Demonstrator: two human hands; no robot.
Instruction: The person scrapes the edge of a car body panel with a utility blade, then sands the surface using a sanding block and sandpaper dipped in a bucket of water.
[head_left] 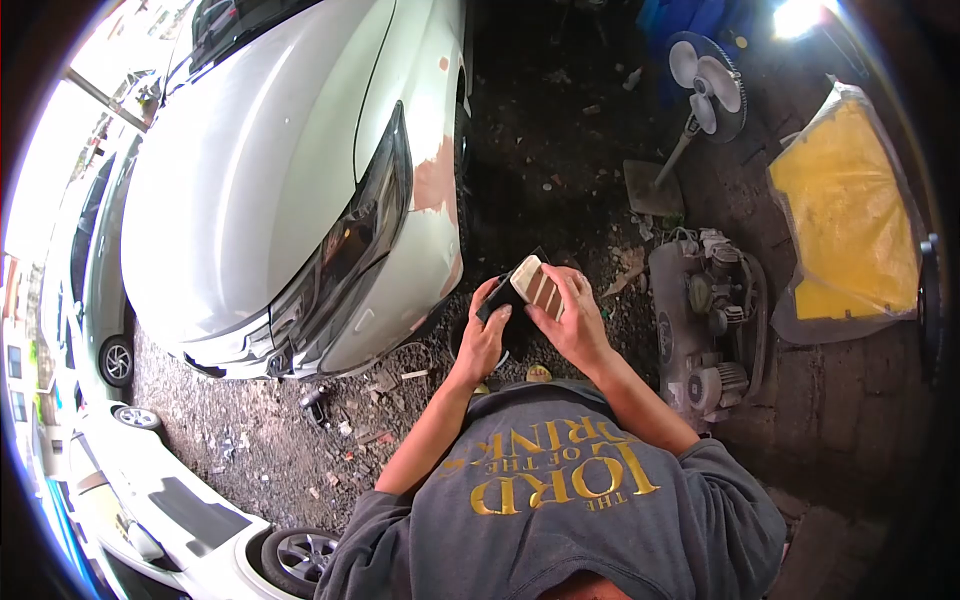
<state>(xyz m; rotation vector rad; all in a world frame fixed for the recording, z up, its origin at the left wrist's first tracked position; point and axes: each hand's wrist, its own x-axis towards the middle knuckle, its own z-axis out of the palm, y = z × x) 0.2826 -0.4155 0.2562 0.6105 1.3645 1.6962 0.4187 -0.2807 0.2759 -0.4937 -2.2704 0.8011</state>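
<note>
Pinching a striped block (546,292) with the right hand (580,322) and a black piece (496,301) with the left hand (481,340), just off the front corner of the white car (265,190); having a compressor (678,315) to the right of that car and, farther off, a standing fan (704,86).

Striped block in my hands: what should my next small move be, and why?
I'd probably steady the striped block with the right hand and line up the black piece along its edge with the left hand. The two are held close together, the black piece at the block's side, and both are away from the white car.
</note>
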